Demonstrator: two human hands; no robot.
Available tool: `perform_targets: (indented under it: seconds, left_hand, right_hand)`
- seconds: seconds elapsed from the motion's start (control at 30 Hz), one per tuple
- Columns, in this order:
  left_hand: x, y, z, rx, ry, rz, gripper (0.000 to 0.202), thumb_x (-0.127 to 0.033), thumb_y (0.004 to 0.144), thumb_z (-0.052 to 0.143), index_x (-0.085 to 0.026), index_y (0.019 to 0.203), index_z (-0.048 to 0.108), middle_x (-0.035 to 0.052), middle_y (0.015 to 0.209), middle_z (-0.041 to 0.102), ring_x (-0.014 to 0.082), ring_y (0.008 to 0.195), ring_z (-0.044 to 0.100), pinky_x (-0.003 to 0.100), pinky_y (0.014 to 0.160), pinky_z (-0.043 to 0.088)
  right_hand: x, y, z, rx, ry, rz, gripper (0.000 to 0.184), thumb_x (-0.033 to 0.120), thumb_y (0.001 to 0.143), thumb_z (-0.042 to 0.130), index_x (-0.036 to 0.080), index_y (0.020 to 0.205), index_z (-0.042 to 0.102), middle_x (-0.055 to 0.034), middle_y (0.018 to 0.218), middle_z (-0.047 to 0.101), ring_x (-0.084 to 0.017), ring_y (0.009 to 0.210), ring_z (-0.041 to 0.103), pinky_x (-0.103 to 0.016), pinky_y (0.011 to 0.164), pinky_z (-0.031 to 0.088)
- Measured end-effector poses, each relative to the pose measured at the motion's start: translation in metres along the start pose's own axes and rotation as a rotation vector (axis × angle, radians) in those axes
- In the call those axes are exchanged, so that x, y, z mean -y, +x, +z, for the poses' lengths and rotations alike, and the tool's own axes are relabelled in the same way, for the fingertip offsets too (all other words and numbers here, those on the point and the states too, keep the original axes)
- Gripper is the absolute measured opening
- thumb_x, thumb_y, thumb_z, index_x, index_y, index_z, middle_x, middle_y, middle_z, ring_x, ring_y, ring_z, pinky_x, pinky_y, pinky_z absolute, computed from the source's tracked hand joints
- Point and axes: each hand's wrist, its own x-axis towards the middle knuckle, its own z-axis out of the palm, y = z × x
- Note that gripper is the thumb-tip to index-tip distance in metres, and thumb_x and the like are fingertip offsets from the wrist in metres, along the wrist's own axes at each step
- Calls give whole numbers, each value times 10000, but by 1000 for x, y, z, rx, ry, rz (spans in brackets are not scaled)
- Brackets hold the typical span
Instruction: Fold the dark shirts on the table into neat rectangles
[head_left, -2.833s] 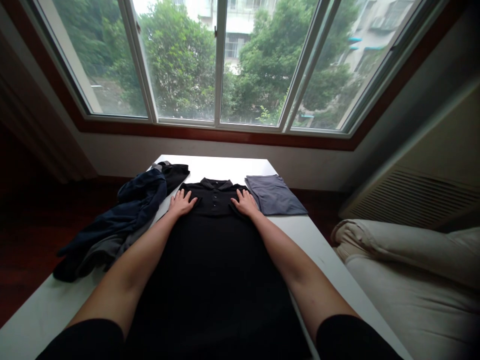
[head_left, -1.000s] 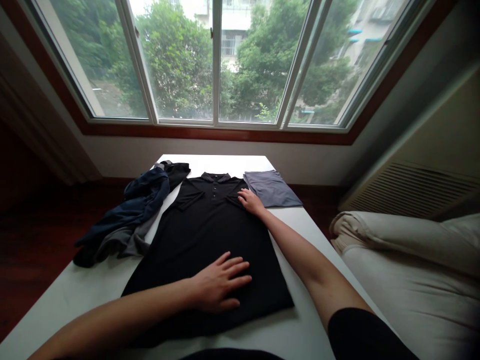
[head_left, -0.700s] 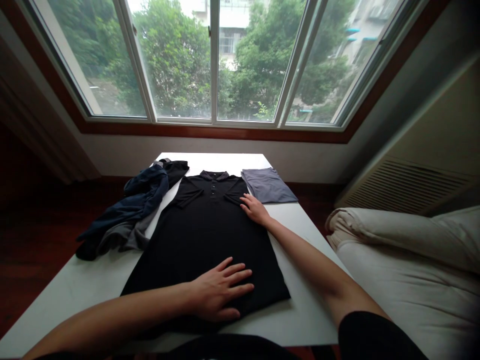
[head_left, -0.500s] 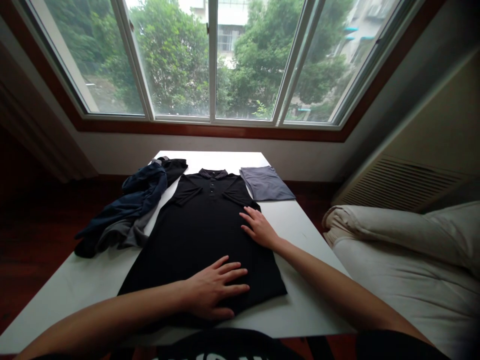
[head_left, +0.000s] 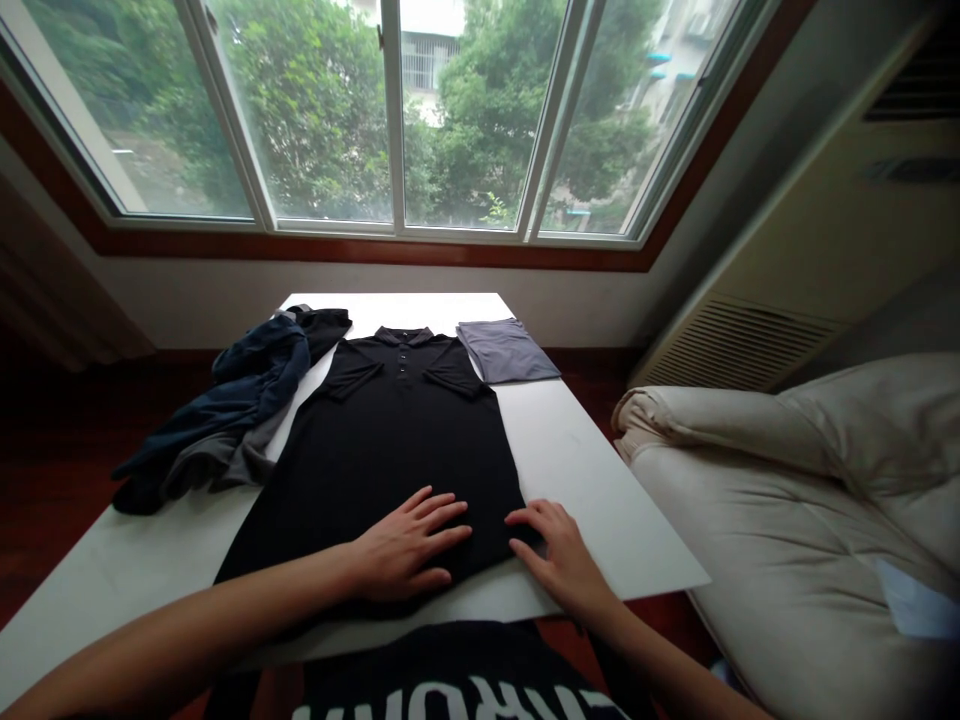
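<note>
Clock directions are taken about the shirt's centre, with 12 toward the window. The left hand lies palm down at 6 o'clock, fingers spread, on the lower front of the black polo shirt. The right hand, at 4, curves at the shirt's lower corner, thumb and fingers apart. The shirt lies flat on the white table, collar at 12, sleeves turned inward; a mark inside the collar is too small to read. At 2, a folded grey garment; at 10, a rumpled clothes pile. Beyond, at 12, the window; at 3, a cream sofa. The wearer's black top, at 6, bears large white lettering, cut off and not surely legible.
</note>
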Motion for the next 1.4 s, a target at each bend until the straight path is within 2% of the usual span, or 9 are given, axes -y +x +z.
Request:
perform_targets:
  seconds: [0.1, 0.37, 0.53, 0.63, 0.77, 1.0, 1.13, 1.27, 1.4]
  left_hand:
    - [-2, 2, 2, 5, -5, 6, 687, -503, 993, 574, -299, 1620, 379, 90, 1705, 288, 344, 1570, 265, 576, 1292, 173]
    - [-4, -14, 6, -27, 5, -9, 685, -490, 1004, 564, -317, 1632, 351, 77, 1711, 276, 332, 1575, 256, 559, 1297, 178]
    - [-1, -16, 10, -40, 36, -28, 598, -343, 1042, 488, -341, 1625, 356, 55, 1706, 297, 297, 1572, 273, 550, 1297, 193]
    - [7, -13, 8, -63, 61, -56, 600, -314, 1031, 504, -342, 1615, 373, 53, 1702, 308, 294, 1570, 279, 556, 1294, 200]
    - [36, -9, -4, -155, 85, -167, 566, -383, 1040, 509, -354, 1596, 407, 36, 1696, 322, 281, 1566, 286, 530, 1296, 221]
    - [129, -16, -27, -257, 224, -500, 557, -464, 1012, 529, -271, 1533, 506, 87, 1676, 353, 311, 1550, 305, 524, 1275, 249]
    - [172, -25, -34, -255, 297, -662, 567, -472, 1002, 525, -256, 1526, 509, 109, 1677, 346, 320, 1555, 287, 536, 1266, 232]
    - [196, -36, -39, -281, 338, -768, 578, -493, 1013, 489, -244, 1535, 494, 124, 1684, 328, 334, 1558, 270, 549, 1256, 216]
    - [205, -47, -37, -269, 334, -859, 605, -535, 1034, 419, -232, 1555, 462, 130, 1688, 318, 337, 1566, 243, 558, 1246, 213]
  right_hand:
    - [15, -3, 2, 48, 227, 13, 135, 370, 897, 666, 322, 991, 749, -57, 1082, 682, -292, 1105, 591, -490, 1068, 430]
    - [25, 3, 1, 67, 614, 224, 309, 494, 831, 713, 226, 978, 756, -43, 938, 706, -225, 888, 635, -351, 841, 524]
    - [19, 7, -1, -53, 1033, 470, 643, 489, 758, 827, 271, 1309, 577, -9, 931, 674, -138, 701, 623, -334, 795, 584]
    - [14, 7, -2, 44, 1141, 588, 623, 438, 763, 846, 264, 1288, 560, 12, 843, 637, -111, 601, 585, -311, 733, 599]
    - [7, 3, -3, 108, 1061, 614, 560, 474, 797, 821, 260, 1241, 556, 18, 806, 624, -101, 511, 539, -298, 601, 581]
    - [-3, -7, -8, 236, 930, 589, 461, 520, 779, 818, 232, 1046, 575, 32, 778, 604, -85, 528, 502, -234, 541, 493]
    - [-4, -8, -14, 246, 628, 440, 396, 566, 779, 786, 221, 883, 623, 37, 696, 508, -101, 539, 439, -223, 485, 366]
    - [-1, -8, -23, 46, 307, 184, 364, 519, 755, 796, 225, 673, 597, -47, 864, 608, -196, 791, 562, -300, 679, 487]
    - [6, -9, -24, 104, 555, 317, 393, 597, 784, 734, 225, 772, 607, -26, 759, 607, -188, 709, 553, -286, 603, 461]
